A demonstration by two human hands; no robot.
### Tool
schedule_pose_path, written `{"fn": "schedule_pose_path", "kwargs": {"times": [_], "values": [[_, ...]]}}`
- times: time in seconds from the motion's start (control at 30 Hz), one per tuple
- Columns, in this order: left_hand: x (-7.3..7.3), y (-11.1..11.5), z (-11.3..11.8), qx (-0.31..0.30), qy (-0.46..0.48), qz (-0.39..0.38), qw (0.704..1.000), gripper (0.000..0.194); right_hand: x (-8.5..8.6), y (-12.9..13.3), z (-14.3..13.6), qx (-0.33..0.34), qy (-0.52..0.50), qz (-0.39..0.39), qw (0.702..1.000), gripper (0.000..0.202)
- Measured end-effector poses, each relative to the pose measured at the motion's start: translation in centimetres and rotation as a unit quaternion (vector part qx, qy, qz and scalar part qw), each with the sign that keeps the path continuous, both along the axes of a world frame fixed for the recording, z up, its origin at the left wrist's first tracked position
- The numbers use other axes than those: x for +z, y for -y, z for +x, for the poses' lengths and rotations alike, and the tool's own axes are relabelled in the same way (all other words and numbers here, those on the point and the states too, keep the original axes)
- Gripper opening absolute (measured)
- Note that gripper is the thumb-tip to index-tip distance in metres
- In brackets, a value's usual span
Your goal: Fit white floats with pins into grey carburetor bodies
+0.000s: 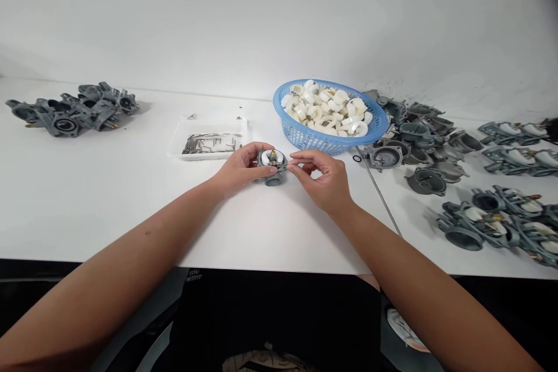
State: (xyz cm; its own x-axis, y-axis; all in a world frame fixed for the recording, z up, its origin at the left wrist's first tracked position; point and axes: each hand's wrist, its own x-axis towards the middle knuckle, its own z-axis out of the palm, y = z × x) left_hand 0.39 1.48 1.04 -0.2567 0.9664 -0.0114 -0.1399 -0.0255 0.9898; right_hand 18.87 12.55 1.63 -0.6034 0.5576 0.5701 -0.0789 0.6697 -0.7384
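A grey metal carburetor body rests at the middle of the white table, its open bore toward me. My left hand grips it from the left, thumb across its near side. On top of the carburetor lies a white float, curved around a brass part. From the right, my right hand closes thumb and forefinger in a pinch at the carburetor's side. What sits between those fingertips is too small to make out. Beyond my left hand, a white tray contains thin metal pins.
A blue basket heaped with white floats stands behind my right hand. Grey bowl-shaped castings and float-fitted carburetors crowd the right side. More carburetor bodies lie far left. A black ring lies near the table seam.
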Motion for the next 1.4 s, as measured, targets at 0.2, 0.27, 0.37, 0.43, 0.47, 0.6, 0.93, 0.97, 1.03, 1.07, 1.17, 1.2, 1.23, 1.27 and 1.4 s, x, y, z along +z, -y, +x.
{"fn": "schedule_pose_path", "kwargs": {"times": [0.2,0.27,0.37,0.43,0.47,0.6,0.93,0.97,1.03,1.07,1.17,1.2,1.23,1.27,1.4], "values": [[-0.17,-0.04,0.02,0.010,-0.025,0.007,1.000,0.049,-0.09,0.03,-0.45,0.007,-0.005,-0.064,0.998,0.015],[-0.11,-0.03,0.10,0.012,-0.025,0.014,1.000,0.049,-0.14,0.01,-0.57,0.012,-0.004,-0.074,0.997,0.016],[0.05,0.10,0.29,0.015,-0.045,0.021,0.999,0.049,-0.16,0.09,-0.63,0.011,-0.007,-0.073,0.997,0.014],[0.11,0.25,0.36,0.022,-0.073,0.016,0.997,0.050,-0.12,0.22,-0.59,0.004,0.001,-0.063,0.998,0.012],[0.11,0.32,0.36,0.024,-0.084,0.012,0.996,0.051,-0.10,0.29,-0.55,0.000,0.008,-0.060,0.998,0.011],[-0.13,0.44,0.16,0.017,-0.088,0.005,0.996,0.054,-0.05,0.43,-0.41,0.000,0.020,-0.066,0.998,0.014],[-0.28,0.41,-0.05,0.005,-0.097,0.013,0.995,0.051,0.00,0.61,-0.33,-0.001,0.024,-0.082,0.996,0.013],[-0.28,0.42,-0.07,0.005,-0.098,0.013,0.995,0.051,0.01,0.62,-0.34,0.000,0.023,-0.084,0.996,0.013],[-0.29,0.43,-0.12,0.002,-0.099,0.007,0.995,0.051,0.01,0.62,-0.36,0.002,0.023,-0.089,0.996,0.013],[-0.29,0.43,-0.15,0.000,-0.099,0.003,0.995,0.052,0.00,0.61,-0.37,0.003,0.023,-0.090,0.996,0.013],[-0.30,0.41,-0.20,0.000,-0.098,-0.003,0.995,0.052,-0.05,0.60,-0.38,0.004,0.022,-0.091,0.996,0.013],[-0.31,0.40,-0.21,0.002,-0.098,-0.003,0.995,0.053,-0.07,0.60,-0.38,0.004,0.021,-0.092,0.996,0.014],[-0.31,0.39,-0.22,0.004,-0.098,-0.002,0.995,0.053,-0.09,0.60,-0.37,0.005,0.020,-0.093,0.995,0.014],[-0.32,0.39,-0.21,0.004,-0.097,-0.001,0.995,0.053,-0.11,0.60,-0.37,0.006,0.020,-0.095,0.995,0.014],[-0.29,0.37,-0.18,0.002,-0.101,0.002,0.995,0.052,-0.11,0.63,-0.36,0.006,0.019,-0.103,0.994,0.015]]}}
